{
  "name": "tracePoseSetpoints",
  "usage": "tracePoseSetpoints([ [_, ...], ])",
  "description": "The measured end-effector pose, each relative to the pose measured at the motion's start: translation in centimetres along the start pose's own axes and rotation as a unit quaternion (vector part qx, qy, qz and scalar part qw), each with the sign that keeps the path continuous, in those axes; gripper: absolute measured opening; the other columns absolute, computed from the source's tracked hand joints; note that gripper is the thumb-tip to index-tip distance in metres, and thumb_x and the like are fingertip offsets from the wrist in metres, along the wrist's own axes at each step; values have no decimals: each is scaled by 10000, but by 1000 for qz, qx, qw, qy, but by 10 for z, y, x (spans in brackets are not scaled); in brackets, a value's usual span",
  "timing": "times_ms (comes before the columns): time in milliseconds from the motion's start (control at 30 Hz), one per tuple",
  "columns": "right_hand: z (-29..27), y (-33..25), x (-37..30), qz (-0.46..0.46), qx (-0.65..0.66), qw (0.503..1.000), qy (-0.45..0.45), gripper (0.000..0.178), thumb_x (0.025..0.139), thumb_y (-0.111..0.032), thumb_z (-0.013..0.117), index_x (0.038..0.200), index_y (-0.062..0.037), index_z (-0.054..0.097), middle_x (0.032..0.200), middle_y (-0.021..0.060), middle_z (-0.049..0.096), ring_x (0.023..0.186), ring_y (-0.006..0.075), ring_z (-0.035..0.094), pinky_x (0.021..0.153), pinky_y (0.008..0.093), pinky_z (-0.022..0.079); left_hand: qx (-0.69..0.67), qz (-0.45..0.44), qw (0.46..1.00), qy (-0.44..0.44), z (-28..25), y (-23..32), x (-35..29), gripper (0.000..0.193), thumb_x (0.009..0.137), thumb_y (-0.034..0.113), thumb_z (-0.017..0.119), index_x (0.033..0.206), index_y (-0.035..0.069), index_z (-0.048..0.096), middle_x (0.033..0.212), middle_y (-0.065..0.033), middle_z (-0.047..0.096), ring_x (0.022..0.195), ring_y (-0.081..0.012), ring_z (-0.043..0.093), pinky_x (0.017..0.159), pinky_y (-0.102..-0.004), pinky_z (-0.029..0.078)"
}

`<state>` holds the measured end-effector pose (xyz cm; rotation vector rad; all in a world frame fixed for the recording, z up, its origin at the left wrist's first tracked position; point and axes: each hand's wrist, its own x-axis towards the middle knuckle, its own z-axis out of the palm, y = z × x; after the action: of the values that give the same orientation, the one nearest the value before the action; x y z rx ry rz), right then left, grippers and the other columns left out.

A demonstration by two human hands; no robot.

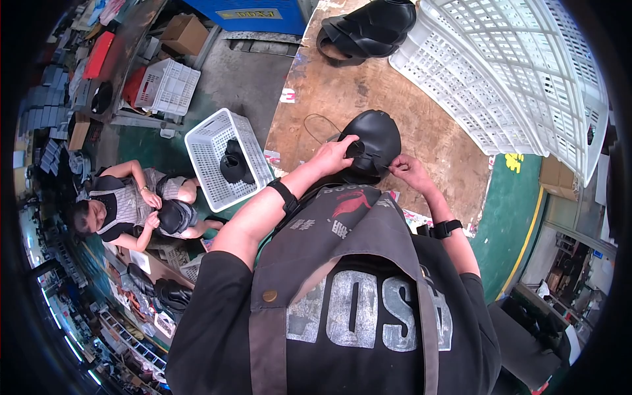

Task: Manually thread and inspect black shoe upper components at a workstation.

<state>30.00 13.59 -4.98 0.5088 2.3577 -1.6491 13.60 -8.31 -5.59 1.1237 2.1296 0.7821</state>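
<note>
A black, glossy piece that looks like a leather shoe upper rests on the wooden table in front of me. My left hand grips its left side, the thumb and fingers around a dark opening. At its lower right edge, my right hand has its fingers pinched together; whatever they hold is too small to make out. A thin loop of thread or cord lies on the tabletop left of the upper.
Nested black uppers lie at the table's far end, beside large white plastic crates. On the floor to the left stands a white crate holding black pieces. Farther left, a seated person handles another black piece.
</note>
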Motion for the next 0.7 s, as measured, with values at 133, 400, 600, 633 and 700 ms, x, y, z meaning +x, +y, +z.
tracePoseSetpoints([
  [133, 5, -36, -1, 20, -155, 986, 55, 303, 774, -349, 677, 843, -65, 597, 786, 69, 596, 756, 212, 630, 679, 325, 496, 5, -50, 997, -58, -7, 8, -1, 521, 719, 216, 694, 1155, 124, 425, 937, -154, 610, 909, -347, 590, 772, -417, 470],
  [400, 25, -50, 15, 19, -342, 938, 46, 367, 750, -439, 654, 825, -87, 580, 820, 82, 617, 771, 263, 628, 653, 376, 497, -202, -105, 971, -75, -6, -15, 17, 132, 775, -26, 594, 900, 11, 616, 735, -67, 622, 643, -142, 599, 584, -268, 491],
  [600, 27, -41, 20, -28, -259, 965, 30, 243, 784, -319, 621, 833, -82, 595, 801, 83, 627, 761, 268, 625, 650, 378, 497, -234, -78, 968, 32, 4, -12, 35, 238, 759, -34, 581, 971, 34, 664, 752, -87, 650, 616, -150, 617, 581, -289, 506],
  [633, 28, -42, 21, -27, -260, 965, 30, 243, 784, -319, 621, 833, -82, 595, 801, 83, 627, 761, 268, 625, 650, 378, 497, -292, -78, 953, 21, 7, -8, 39, 240, 759, -30, 584, 978, 32, 660, 751, -91, 645, 622, -150, 616, 585, -287, 505],
  [700, 30, -43, 21, -53, -257, 965, 23, 217, 786, -290, 621, 839, -82, 592, 817, 95, 626, 764, 271, 624, 652, 382, 497, -363, -108, 926, -5, 9, -1, 45, 219, 740, -1, 612, 947, 40, 672, 757, -111, 653, 668, -186, 638, 632, -305, 511],
])
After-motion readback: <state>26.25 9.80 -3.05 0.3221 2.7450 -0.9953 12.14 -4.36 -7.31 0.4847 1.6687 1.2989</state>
